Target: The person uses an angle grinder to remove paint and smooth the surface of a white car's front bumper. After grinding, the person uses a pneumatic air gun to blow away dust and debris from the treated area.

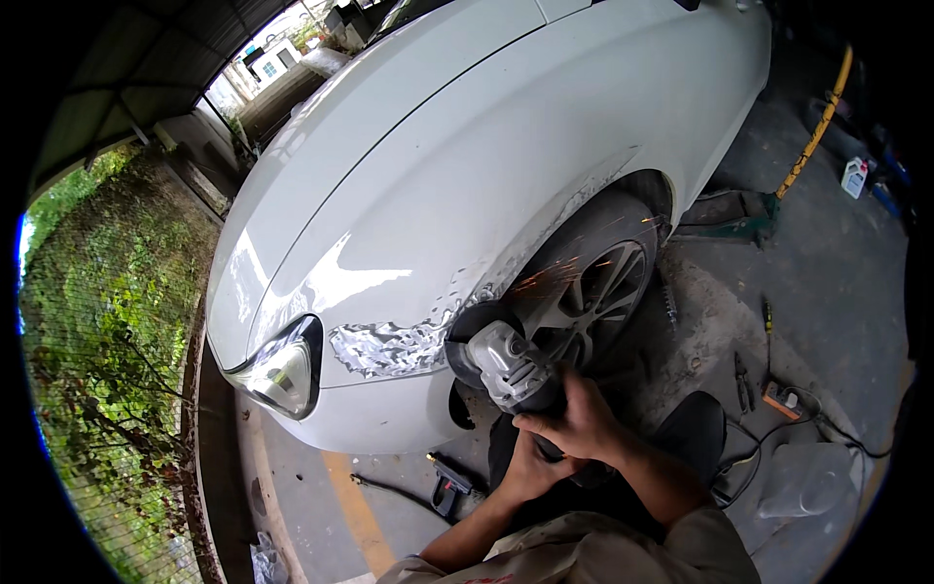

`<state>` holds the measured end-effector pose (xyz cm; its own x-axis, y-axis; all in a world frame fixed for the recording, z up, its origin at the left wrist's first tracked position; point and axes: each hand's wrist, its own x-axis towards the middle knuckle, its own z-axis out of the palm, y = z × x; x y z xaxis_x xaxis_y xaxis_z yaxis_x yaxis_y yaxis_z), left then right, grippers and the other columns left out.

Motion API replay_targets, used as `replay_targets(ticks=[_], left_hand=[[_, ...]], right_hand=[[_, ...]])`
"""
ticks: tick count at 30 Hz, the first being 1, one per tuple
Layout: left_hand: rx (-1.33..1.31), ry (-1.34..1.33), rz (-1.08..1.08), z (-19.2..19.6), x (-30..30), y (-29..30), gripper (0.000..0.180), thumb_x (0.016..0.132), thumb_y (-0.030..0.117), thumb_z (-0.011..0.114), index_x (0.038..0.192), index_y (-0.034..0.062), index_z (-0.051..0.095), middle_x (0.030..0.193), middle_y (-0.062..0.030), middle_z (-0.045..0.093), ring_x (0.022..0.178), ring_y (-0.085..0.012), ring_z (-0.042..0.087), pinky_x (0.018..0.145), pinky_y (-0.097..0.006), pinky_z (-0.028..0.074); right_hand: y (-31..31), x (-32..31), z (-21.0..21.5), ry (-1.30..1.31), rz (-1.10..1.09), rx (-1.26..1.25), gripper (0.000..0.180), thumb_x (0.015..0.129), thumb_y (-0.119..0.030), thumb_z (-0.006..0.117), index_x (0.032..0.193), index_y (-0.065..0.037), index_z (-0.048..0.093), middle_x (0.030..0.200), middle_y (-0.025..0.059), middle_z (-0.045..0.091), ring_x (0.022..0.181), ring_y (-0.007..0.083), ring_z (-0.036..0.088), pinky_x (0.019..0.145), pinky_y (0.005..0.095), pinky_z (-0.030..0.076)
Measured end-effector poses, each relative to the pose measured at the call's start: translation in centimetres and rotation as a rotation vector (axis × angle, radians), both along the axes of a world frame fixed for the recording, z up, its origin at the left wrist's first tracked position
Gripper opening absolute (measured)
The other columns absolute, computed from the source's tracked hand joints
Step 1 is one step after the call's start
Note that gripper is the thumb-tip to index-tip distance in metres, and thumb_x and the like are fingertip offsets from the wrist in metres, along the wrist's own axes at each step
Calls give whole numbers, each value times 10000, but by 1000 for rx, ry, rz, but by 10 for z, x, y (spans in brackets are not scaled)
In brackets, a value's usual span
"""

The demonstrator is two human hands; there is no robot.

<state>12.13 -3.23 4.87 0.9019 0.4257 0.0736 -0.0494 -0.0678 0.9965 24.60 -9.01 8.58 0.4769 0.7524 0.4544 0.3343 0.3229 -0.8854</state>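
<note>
I hold an angle grinder (506,362) with both hands against the front fender of a white car (428,214). My right hand (584,423) wraps round the grinder's black body from the right. Below it, my left hand (535,474) grips the body's rear part. The dark guard and disc meet the fender edge by the front wheel arch, and orange sparks (559,274) fly across the wheel (593,302). Left of the disc lies a patch of bare, dented, shiny metal (389,348); a scuffed strip follows the arch. The exact contact point is hidden behind the guard.
A headlight (287,375) sits left of the bare patch. On the floor are a spray gun (449,485), pliers (744,384), an orange power strip (781,400) with cords, and a clear plastic container (806,479). A yellow-handled floor jack (817,127) stands behind the wheel.
</note>
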Motion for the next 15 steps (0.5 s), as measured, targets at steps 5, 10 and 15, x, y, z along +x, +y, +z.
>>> replay_targets(ticks=[5, 10, 15], left_hand=[[-75, -8, -24, -6, 5, -1, 626, 710, 37, 745, 1217, -30, 384, 1059, -89, 549, 937, -155, 577, 813, -291, 494], [-49, -34, 69, 10, 5, -7, 691, 701, 87, 785, 1199, -21, 319, 1050, -113, 542, 945, -158, 573, 819, -295, 494], [87, 46, 169, 19, -6, -11, 788, 678, 147, 825, 1223, -20, 281, 1113, -128, 501, 1002, -178, 548, 866, -315, 471]], right_hand=[[0, 3, 0, -12, -20, 15, 620, 732, -342, 784, 1140, 33, 506, 973, 187, 642, 896, 317, 657, 767, 375, 511], [0, 7, -4, 41, -9, 11, 599, 750, -349, 772, 1140, 26, 514, 991, 171, 629, 902, 273, 635, 797, 362, 492], [0, 1, 0, 249, 142, 10, 545, 786, -332, 740, 1148, 16, 529, 1022, 133, 618, 929, 210, 598, 831, 346, 470]])
